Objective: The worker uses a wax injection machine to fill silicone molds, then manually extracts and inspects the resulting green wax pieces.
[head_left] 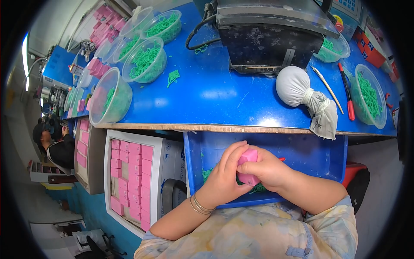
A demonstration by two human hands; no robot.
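Observation:
Between my two hands, above a blue tray (317,151), is a pink rubber mould (249,178), a small block. My left hand (226,170) wraps its left side with the fingers bent over the top. From the other side my right hand (269,172) grips it, thumb lying across its front. The palms hide part of the mould, and I cannot see whether its halves are parted. Thin green wax pieces (207,175) lie in the tray below.
A blue bench (198,99) holds tubs of green wax pieces (146,60), a black machine (271,47), a tied white cloth pouch (293,86), a pointed stick (327,90) and a red marker (347,93). Left stands a box of pink moulds (136,172); a person (60,146) sits beyond.

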